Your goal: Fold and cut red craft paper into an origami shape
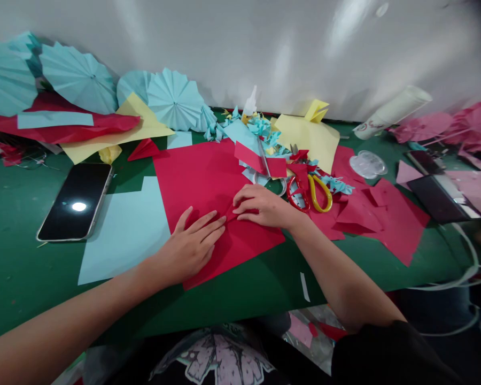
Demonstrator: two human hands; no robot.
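A large sheet of red paper (200,171) lies on the green table. My left hand (194,243) rests flat on it with fingers stretched out. My right hand (262,206) has its fingers curled and pinching a small folded piece of red paper (230,212), whose other end lies by my left fingertips. Its exact shape is partly hidden under the fingers. Just beyond my right hand are scissors with red and yellow handles (320,193) and a pair with white handles (282,187). A light blue sheet (124,230) sticks out from under the red one on the left.
A phone (76,203) lies at the left. Pleated light blue paper fans (174,99) lean along the wall. Blue scraps (260,125), a glue bottle (250,101) and yellow paper (308,139) are at the back. More red paper (396,219) and a paper roll (393,112) are right.
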